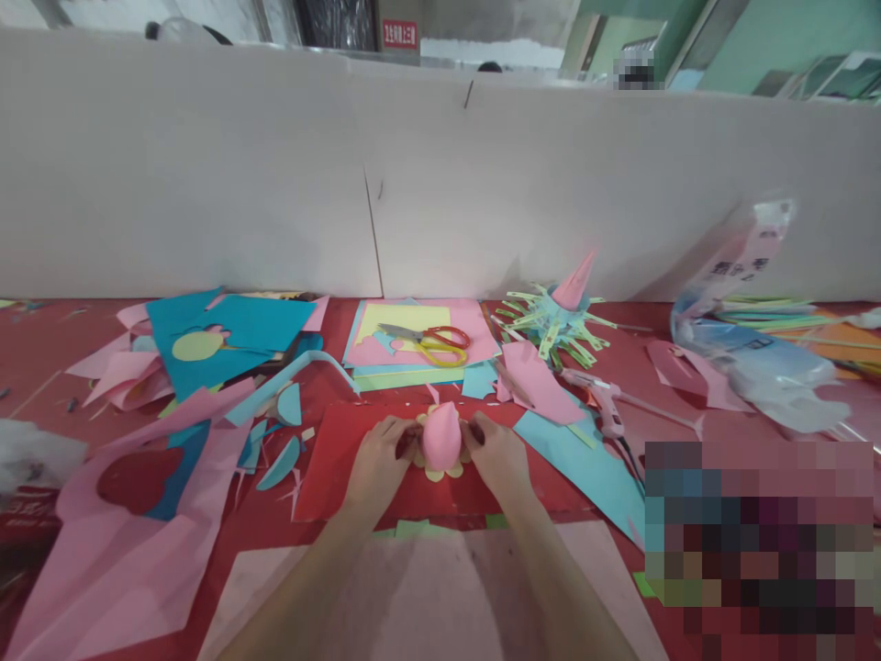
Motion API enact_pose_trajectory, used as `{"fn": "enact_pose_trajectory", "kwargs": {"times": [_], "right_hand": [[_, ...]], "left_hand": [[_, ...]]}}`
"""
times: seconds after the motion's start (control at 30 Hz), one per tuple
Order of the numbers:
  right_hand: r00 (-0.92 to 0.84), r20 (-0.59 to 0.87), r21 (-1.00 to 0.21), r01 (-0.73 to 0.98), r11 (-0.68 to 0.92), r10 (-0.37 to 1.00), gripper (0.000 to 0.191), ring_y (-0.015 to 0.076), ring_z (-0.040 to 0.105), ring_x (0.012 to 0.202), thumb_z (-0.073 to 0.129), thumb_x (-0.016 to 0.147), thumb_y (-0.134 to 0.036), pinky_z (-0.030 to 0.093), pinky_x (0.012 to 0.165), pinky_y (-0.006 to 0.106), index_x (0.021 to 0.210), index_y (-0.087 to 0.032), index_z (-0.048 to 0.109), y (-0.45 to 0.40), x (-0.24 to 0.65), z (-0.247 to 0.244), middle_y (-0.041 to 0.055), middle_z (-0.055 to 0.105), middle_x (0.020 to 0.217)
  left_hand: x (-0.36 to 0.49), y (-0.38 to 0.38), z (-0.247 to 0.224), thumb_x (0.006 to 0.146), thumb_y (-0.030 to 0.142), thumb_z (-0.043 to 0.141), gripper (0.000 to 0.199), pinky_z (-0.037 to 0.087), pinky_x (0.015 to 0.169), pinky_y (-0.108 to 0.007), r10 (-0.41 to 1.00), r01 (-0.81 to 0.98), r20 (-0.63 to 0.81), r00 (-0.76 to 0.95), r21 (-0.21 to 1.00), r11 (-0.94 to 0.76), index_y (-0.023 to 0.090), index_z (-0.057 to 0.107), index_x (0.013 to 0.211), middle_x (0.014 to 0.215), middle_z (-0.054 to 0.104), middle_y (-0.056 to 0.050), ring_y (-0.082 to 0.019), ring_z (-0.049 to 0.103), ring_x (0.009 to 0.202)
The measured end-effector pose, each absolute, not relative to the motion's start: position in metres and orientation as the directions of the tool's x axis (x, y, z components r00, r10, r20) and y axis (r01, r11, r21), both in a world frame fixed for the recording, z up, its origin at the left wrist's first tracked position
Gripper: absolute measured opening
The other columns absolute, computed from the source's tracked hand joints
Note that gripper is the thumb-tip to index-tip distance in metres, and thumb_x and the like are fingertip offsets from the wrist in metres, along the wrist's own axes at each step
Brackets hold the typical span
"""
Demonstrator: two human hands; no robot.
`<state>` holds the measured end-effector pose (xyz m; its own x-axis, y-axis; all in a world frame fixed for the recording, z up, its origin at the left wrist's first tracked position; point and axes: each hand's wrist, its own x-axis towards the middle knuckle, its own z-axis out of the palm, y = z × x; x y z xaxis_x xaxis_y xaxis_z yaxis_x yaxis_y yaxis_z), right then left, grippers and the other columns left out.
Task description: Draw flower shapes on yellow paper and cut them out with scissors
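A pink rounded paper cone [441,437] with a pointed tip stands upright in front of me. Around its base shows a pale yellow scalloped paper rim [435,475]. At its left side my left hand [386,456] is closed, fingers curled in at the edge of the yellow rim. My right hand [496,453] pinches the same piece from the right. The fingertips are partly hidden, so the exact grip is not plain. Beneath both hands lies a red board [337,459]. Behind it, scissors with red and yellow handles [440,341] rest on stacked coloured paper [375,378].
A finished-looking paper piece with a pink cone [574,283] and green fringe stands behind right. Nearby lies a pink glue gun [607,408]. Cut pink paper [158,560] and blue paper [268,317] spread at left. A plastic bag [777,367] sits far right; a white partition [275,174] closes the back.
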<state>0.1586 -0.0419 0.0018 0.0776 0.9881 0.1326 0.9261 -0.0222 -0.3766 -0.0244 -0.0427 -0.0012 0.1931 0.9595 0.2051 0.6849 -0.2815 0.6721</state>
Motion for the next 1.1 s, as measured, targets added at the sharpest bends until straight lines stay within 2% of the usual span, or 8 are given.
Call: {"fn": "enact_pose_trajectory", "kwargs": {"times": [0.23,0.5,0.63,0.77,0.97,1.1], "right_hand": [[0.086,0.127,-0.413,0.91,-0.026,0.988,0.022,0.0134,0.055,0.058,0.043,0.084,-0.037,0.02,0.048,0.023,0.07,-0.022,0.052,-0.042,0.159,0.001,0.0,0.064,0.068],[0.148,0.139,-0.641,0.767,-0.025,0.979,0.03,0.012,0.047,0.05,0.042,0.081,-0.041,0.025,0.047,0.021,0.06,-0.021,0.046,-0.037,0.167,0.001,-0.0026,0.052,0.052],[0.183,0.167,-0.691,0.723,-0.018,0.969,0.031,0.0109,0.042,0.047,0.042,0.081,-0.038,0.028,0.049,0.021,0.056,-0.02,0.04,-0.035,0.17,0.001,-0.004,0.046,0.048],[0.167,0.148,-0.636,0.771,-0.035,0.975,0.026,0.0114,0.045,0.049,0.043,0.081,-0.034,0.025,0.047,0.021,0.058,-0.02,0.043,-0.037,0.167,0.002,-0.0029,0.05,0.051],[0.11,0.139,-0.434,0.9,-0.04,0.984,0.021,0.0121,0.052,0.053,0.045,0.082,-0.035,0.02,0.048,0.022,0.067,-0.021,0.051,-0.042,0.159,0.001,-0.0006,0.06,0.061],[0.093,0.132,-0.391,0.92,-0.034,0.987,0.022,0.0126,0.054,0.056,0.042,0.084,-0.036,0.02,0.048,0.023,0.071,-0.021,0.053,-0.044,0.158,0.001,0.0,0.062,0.064]], "left_hand": [[-0.026,-0.041,-0.005,0.078,0.018,0.049,0.019,0.042,0.08,-0.031,0.963,0.655,0.209,0.17,0.706,-0.269,0.023,0.059,0.093,0.091,0.06,-0.001,-0.017,0.054,0.086],[-0.028,-0.039,-0.007,0.078,0.019,0.047,0.02,0.043,0.081,-0.03,0.972,0.598,0.185,0.142,0.767,-0.233,0.023,0.057,0.094,0.094,0.062,-0.001,-0.016,0.056,0.088],[-0.028,-0.039,-0.007,0.079,0.02,0.045,0.021,0.043,0.082,-0.03,0.972,0.592,0.186,0.141,0.771,-0.234,0.024,0.058,0.095,0.095,0.062,-0.001,-0.016,0.056,0.089],[-0.028,-0.04,-0.005,0.079,0.018,0.045,0.022,0.042,0.083,-0.03,0.971,0.605,0.191,0.141,0.76,-0.237,0.024,0.058,0.095,0.095,0.062,-0.001,-0.016,0.055,0.089],[-0.025,-0.041,-0.003,0.077,0.016,0.048,0.024,0.042,0.082,-0.032,0.964,0.66,0.209,0.165,0.703,-0.266,0.023,0.058,0.097,0.091,0.06,-0.002,-0.017,0.054,0.088],[-0.023,-0.041,-0.003,0.075,0.016,0.05,0.025,0.042,0.081,-0.033,0.963,0.683,0.218,0.161,0.68,-0.268,0.023,0.058,0.098,0.09,0.06,-0.003,-0.018,0.055,0.088]]}}
